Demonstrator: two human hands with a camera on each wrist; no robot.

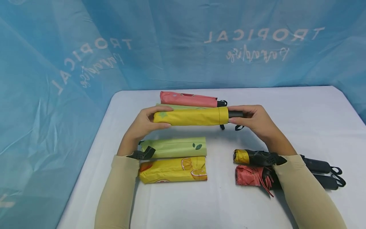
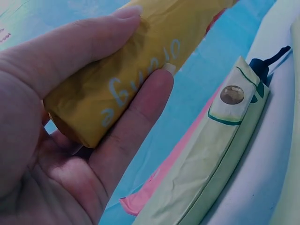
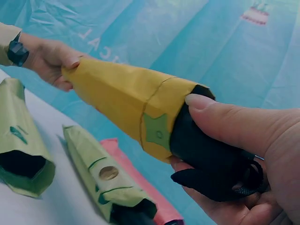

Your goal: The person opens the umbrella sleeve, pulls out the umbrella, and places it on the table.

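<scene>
Both hands hold a folded umbrella in a yellow sleeve (image 1: 191,116) level above the table. My left hand (image 1: 145,122) grips the sleeve's left end between thumb and fingers; in the left wrist view, pale lettering shows on the yellow cloth (image 2: 140,86). The black handle (image 3: 206,150) sticks out of the sleeve's right end, and my right hand (image 1: 251,119) holds it, the thumb near the sleeve's edge. Just behind lie a green sleeved umbrella (image 3: 101,173), partly hidden in the head view, and a pink sleeved umbrella (image 1: 188,99).
Nearer on the white table (image 1: 183,206) lie a green sleeve (image 1: 177,148) and a yellow sleeve with orange slices (image 1: 177,170). Under the right forearm are a yellow-and-black folded umbrella (image 1: 241,156) and a red-and-black one (image 1: 248,175). A blue curtain (image 1: 183,47) hangs behind.
</scene>
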